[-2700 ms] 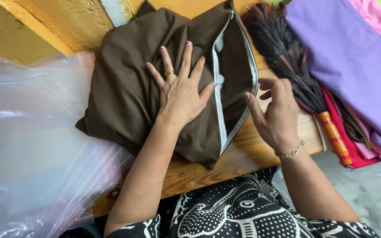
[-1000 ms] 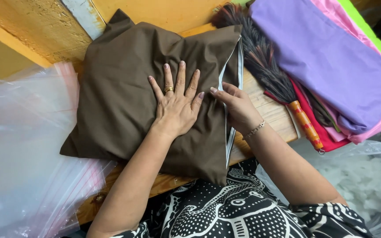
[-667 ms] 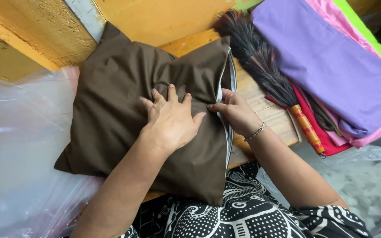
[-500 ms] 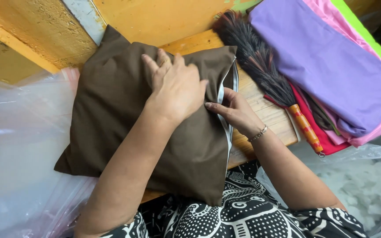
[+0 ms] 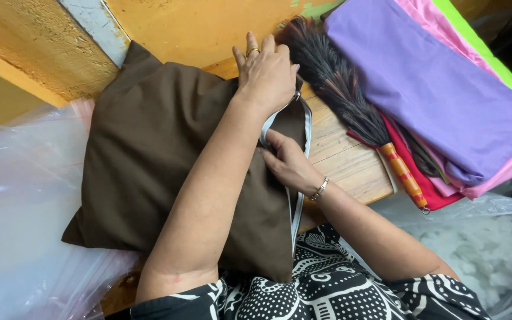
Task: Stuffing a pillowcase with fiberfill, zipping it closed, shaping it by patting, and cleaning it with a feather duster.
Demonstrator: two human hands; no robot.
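Head view: I see the brown cushion (image 5: 149,172) lying on the table (image 5: 351,160), its zip edge (image 5: 299,178) running 12 to 6. My left hand (image 5: 265,74) clamps its 12 o'clock corner; my right hand (image 5: 288,166), nearer mid-seam, pinches the zip edge.

My arms are bare from the shoulder hem down to my hands; no sleeves reach the forearms; my left hand (image 5: 266,72) wears a gold-coloured ring (image 5: 252,51) on one finger, a plain narrow band; my right hand (image 5: 288,164) carries no ring that I can see, but at its wrist sits a thin silver-coloured bracelet (image 5: 319,189) of small linked beads; my garment (image 5: 333,290) is black printed with white, a busy pattern of curling leaf shapes, dotted scales and fine lines; its short sleeve edge shows near each upper arm, black with the same white print.
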